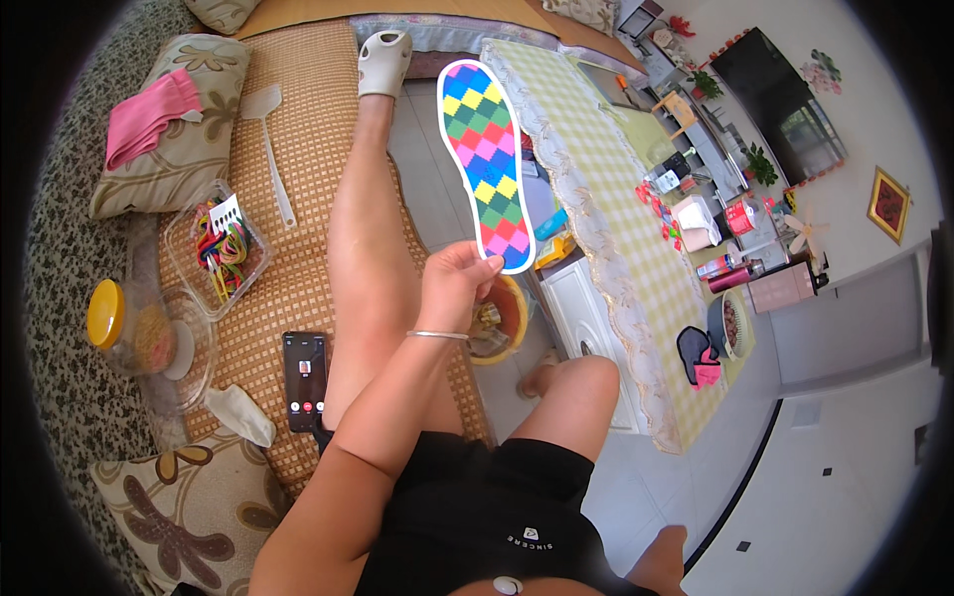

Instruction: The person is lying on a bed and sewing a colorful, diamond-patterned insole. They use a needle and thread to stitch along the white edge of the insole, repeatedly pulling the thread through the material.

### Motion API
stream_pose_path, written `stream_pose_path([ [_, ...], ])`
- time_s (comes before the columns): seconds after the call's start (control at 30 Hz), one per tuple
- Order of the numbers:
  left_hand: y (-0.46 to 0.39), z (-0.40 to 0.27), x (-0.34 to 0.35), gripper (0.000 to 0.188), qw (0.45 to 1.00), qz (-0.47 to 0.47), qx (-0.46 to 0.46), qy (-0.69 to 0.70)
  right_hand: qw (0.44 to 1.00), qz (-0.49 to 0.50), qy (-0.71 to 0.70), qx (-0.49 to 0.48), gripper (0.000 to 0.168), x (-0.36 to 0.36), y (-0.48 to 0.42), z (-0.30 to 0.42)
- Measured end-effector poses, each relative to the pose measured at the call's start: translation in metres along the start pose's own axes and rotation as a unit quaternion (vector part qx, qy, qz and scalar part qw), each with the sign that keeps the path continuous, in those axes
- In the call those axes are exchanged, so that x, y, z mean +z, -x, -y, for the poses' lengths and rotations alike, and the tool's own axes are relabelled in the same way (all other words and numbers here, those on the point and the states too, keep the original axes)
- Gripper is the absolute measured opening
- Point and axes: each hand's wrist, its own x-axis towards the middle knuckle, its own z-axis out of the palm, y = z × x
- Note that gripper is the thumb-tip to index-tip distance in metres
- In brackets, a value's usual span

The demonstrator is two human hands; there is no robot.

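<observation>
My left hand (458, 279), with a silver bangle at its wrist, pinches the lower end of an insole (484, 167) between thumb and fingers. The insole has a white edge and a zigzag pattern of coloured diamonds, and is held up above the floor. My right hand is out of view; only part of that arm shows at the lower right. On the woven mat to the left lies a clear plastic tray (173, 249) with bundles of coloured thread (231, 249) and a white card with slots (225, 216). A smartphone (305, 380) lies beside my left thigh.
A white fly swatter (273, 156), a pink cloth (153, 119) on a cushion (223, 123) and a yellow-lidded jar (138, 335) are at left. A yellow-rimmed bin (517, 328) stands between my legs. To the right is a table with a checked cloth (633, 246), holding a colander (730, 328).
</observation>
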Motion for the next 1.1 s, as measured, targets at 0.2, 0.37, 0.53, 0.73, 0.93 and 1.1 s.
stream_pose_path([
  [0.2, 0.008, -0.002, 0.011, 0.002, 0.999, 0.038, -0.029, -0.021, 0.909, 0.312, -0.271, -0.050, 0.024, 0.139, 0.134, 0.098],
  [0.37, 0.005, 0.003, 0.006, 0.005, 0.996, 0.069, -0.050, -0.013, 0.760, 0.610, -0.218, -0.052, 0.022, 0.188, 0.385, 0.150],
  [0.53, 0.001, 0.006, 0.000, 0.008, 0.989, 0.125, -0.079, 0.005, 0.665, 0.730, -0.129, -0.095, 0.013, 0.187, 0.566, 0.148],
  [0.73, -0.004, 0.007, -0.004, 0.010, 0.986, 0.146, -0.079, -0.016, 0.559, 0.826, -0.058, -0.041, 0.008, 0.187, 0.636, 0.146],
  [0.93, -0.004, 0.005, -0.003, 0.009, 0.988, 0.126, -0.086, 0.001, 0.587, 0.798, -0.065, -0.125, 0.006, 0.189, 0.636, 0.146],
  [1.1, -0.005, 0.008, -0.004, 0.008, 0.982, 0.160, -0.100, 0.018, 0.616, 0.736, -0.083, -0.269, 0.005, 0.190, 0.633, 0.145],
])
